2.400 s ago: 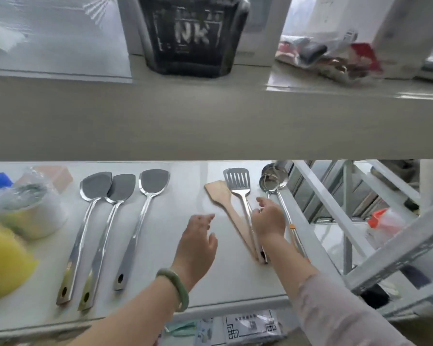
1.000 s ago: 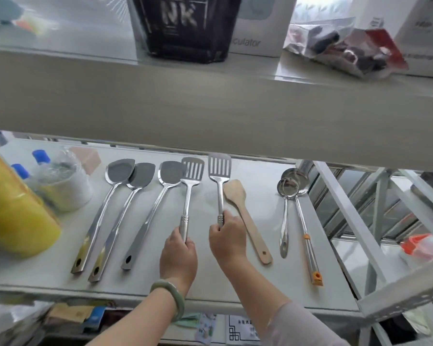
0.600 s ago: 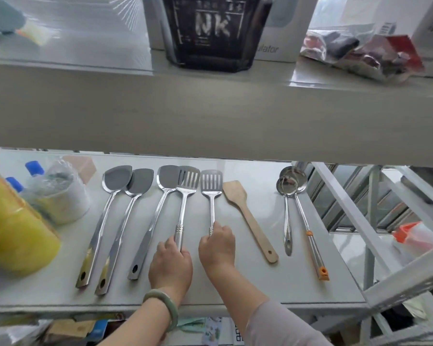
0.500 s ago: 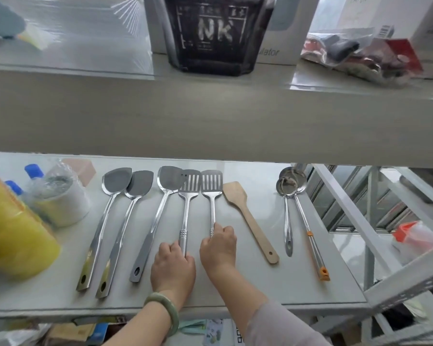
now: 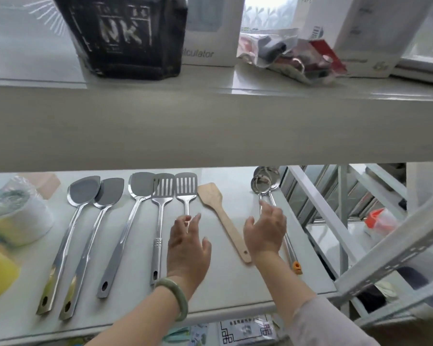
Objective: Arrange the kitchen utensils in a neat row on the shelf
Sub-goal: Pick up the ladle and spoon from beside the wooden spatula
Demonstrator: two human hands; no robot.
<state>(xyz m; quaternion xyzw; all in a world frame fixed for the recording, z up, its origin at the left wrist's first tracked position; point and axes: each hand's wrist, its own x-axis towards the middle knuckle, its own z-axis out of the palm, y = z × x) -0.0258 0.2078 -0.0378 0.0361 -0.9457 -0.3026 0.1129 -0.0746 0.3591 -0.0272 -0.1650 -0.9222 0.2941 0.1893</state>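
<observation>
On the white lower shelf [image 5: 235, 293] the kitchen utensils lie side by side with their heads toward the back: three solid steel turners [image 5: 83, 193] on the left, then a long slotted steel spatula [image 5: 162, 188], a shorter slotted steel spatula [image 5: 186, 183] just beside it, a pale wooden spatula [image 5: 211, 196] angled slightly to the right, and two nested steel ladles [image 5: 263, 182] near the shelf's right edge (one handle ends in an orange tip [image 5: 296, 267]). The left hand [image 5: 186, 248], with a pale green bangle [image 5: 178, 295] on its wrist, is spread flat and empty over the shorter slotted spatula's handle, hiding its lower part. The right hand [image 5: 265, 233] is loosely spread, fingers curled toward the ladle handles; whether it touches them cannot be told. A wrapped white roll [image 5: 15, 221] sits at the far left
</observation>
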